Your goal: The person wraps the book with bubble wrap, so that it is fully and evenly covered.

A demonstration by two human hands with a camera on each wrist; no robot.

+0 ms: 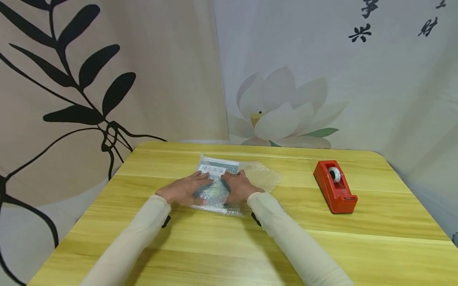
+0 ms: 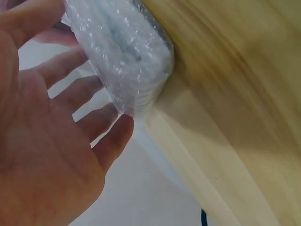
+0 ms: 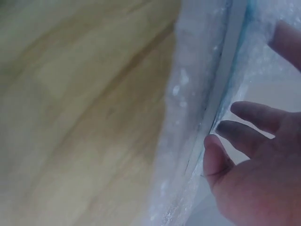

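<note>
A person's left hand and right hand rested, fingers spread, on a flat package in clear bubble wrap, near the far edge of a yellow wood-grain table, tabletop separating it from a red tape dispenser. The left wrist view showed me the thick, rounded end that the head view hid.

This is a curtained-off workspace, home or office unclear. A wood-grain table bearing bubble wrap and a red tape dispenser stands before cloths printed with black leaves, a pale lotus and Chinese characters.
</note>
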